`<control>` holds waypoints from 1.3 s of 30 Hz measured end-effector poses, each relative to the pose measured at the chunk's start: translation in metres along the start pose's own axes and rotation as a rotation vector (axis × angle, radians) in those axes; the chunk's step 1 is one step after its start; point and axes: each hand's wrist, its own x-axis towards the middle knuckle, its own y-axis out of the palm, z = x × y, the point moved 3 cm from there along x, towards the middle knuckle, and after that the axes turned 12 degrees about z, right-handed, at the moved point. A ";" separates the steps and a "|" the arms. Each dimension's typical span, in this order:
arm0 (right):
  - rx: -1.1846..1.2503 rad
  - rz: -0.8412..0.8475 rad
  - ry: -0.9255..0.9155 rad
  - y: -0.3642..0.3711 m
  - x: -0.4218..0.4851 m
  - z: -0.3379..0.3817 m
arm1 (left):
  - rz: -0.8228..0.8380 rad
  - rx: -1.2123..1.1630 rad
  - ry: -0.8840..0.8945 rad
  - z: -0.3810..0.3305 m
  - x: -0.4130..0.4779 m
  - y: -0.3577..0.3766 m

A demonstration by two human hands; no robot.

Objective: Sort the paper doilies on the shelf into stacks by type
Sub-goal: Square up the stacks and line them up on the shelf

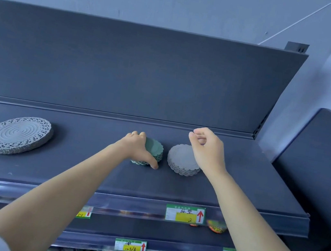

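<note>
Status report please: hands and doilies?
Left hand grips green stack. Right hand curled, empty, above grey stack. Lace stack far left, out of the way.

Your left hand (138,147) grips the small stack of green scalloped paper doilies (155,148) at centre frame, thumb on its near edge. Just right of it, not touching, sits a stack of small white scalloped paper doilies (183,160). Your right hand (206,150) hangs over its right rim, fingers curled. A stack of large white lace-edged doilies (17,135) lies far left on the dark shelf (238,179)
</note>
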 end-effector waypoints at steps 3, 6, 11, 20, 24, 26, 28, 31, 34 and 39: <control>-0.021 -0.014 0.020 -0.004 -0.002 -0.012 | -0.042 -0.002 -0.006 -0.002 0.006 0.008; -0.022 -0.019 0.013 -0.005 -0.007 -0.016 | -0.071 0.010 -0.002 -0.001 0.008 0.013; -0.064 0.007 -0.001 0.000 -0.008 -0.015 | -0.059 0.042 0.008 0.000 0.007 0.013; -0.353 0.143 -0.180 0.038 0.001 0.031 | -0.069 0.200 0.053 0.015 -0.017 0.000; -0.430 0.218 -0.278 0.081 0.004 0.073 | -0.154 0.259 0.067 0.059 -0.060 -0.023; -0.437 0.268 -0.336 0.115 0.002 0.102 | -0.213 0.278 0.028 0.096 -0.090 -0.036; -0.448 0.331 -0.410 0.157 -0.005 0.136 | -0.283 0.291 -0.045 0.144 -0.124 -0.049; -0.471 0.424 -0.525 0.231 -0.022 0.194 | -0.403 0.246 -0.216 0.232 -0.184 -0.069; -0.497 0.518 -0.590 0.313 -0.045 0.253 | -0.486 0.207 -0.437 0.326 -0.250 -0.084; -0.527 0.632 -0.658 0.452 -0.097 0.346 | -0.631 0.094 -0.746 0.480 -0.358 -0.095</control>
